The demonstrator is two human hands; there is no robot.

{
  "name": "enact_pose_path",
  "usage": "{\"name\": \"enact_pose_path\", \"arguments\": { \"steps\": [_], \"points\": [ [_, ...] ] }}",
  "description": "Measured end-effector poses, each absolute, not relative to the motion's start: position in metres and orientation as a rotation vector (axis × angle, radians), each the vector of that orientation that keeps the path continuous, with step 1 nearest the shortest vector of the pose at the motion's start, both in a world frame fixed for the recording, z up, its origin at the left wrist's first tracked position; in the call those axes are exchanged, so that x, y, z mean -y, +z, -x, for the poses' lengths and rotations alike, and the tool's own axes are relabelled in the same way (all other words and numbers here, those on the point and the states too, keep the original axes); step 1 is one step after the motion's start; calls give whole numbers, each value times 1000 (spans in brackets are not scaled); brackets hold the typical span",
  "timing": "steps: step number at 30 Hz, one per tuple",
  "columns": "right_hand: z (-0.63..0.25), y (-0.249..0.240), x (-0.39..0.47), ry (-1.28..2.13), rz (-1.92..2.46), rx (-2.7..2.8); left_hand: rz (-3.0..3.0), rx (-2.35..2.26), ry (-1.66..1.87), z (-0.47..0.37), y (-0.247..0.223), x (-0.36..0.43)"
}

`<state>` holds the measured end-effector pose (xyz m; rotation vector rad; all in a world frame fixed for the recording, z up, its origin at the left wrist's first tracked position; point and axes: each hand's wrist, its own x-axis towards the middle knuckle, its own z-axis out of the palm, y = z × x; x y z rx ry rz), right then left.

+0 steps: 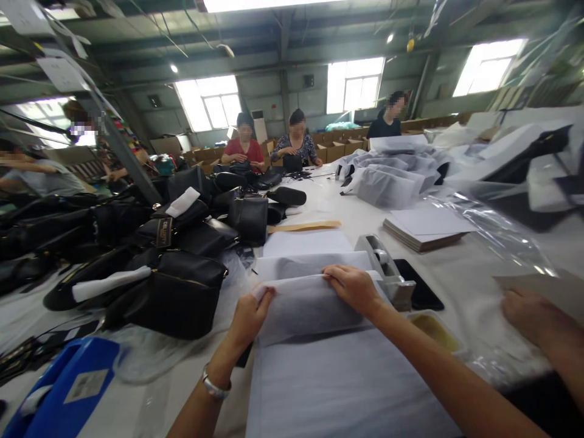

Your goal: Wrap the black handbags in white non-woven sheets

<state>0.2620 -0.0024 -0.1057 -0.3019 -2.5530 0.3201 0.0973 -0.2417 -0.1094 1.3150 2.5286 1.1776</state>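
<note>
A dark item (310, 310) shows through thin white paper wrapped over it, on top of a stack of white sheets (342, 383). My left hand (250, 313) pinches the paper's upper left corner between thumb and fingers. On the upper right edge of the same wrap, my right hand (353, 289) has its fingers closed on the paper. A grey tape dispenser (383, 258) stands just beyond my right hand, with a black phone (420, 286) beside it.
Black bags (182, 292) pile up on the left, behind a blue tape dispenser (68, 389). At right lie a stack of boards (424, 228), a shallow dish (433, 331) and another person's hand (529, 313). White-wrapped items (387, 176) and seated people are farther back.
</note>
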Motion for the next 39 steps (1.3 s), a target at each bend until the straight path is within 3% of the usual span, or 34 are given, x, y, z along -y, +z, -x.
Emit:
{"name": "enact_pose_path", "arguments": {
  "steps": [5, 9, 14, 21, 27, 39],
  "points": [
    [-258, -115, -1, 223, 310, 2527, -1280, -2836, 1220, -97, -101, 241],
    [-256, -121, -4, 185, 284, 2491, -1745, -3085, 1125, -119, -79, 226],
    [-254, -117, -4, 159, 258, 2492, -2052, -2801, 647, -131, -64, 188],
    [-254, -113, -1, 55, 98, 2434, -2021, -2623, 456, -105, -75, 167],
    [-262, -119, -3, 64, 262, 2377, -2105, -2676, 270, -109, -81, 172],
    [-254, -116, -3, 137, 440, 2454, -2029, -2825, 365, -97, -93, 160]
  ]
}}
